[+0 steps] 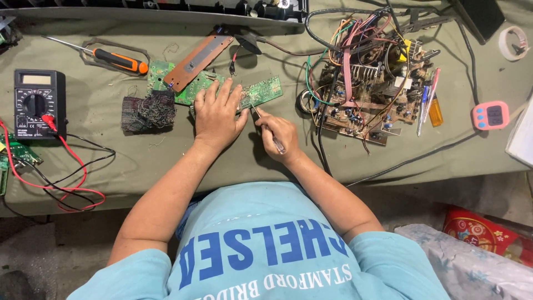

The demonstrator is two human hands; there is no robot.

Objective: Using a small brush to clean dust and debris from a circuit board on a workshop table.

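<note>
From my head camera, my left hand (217,113) lies flat with fingers spread, pressing down on one long green printed circuit board (260,91) on the olive cloth-covered bench (139,158). My right hand (281,133) is closed around one thin metal-tipped tool (267,130), its tip touching the board's near edge. My left hand hides the board's middle. I count one orange-handled screwdriver (114,60), one black multimeter (39,103) with red and black leads, one large brown wired chassis board (371,83) and one pink timer (491,115). The tool's handle is hard to make out.
</note>
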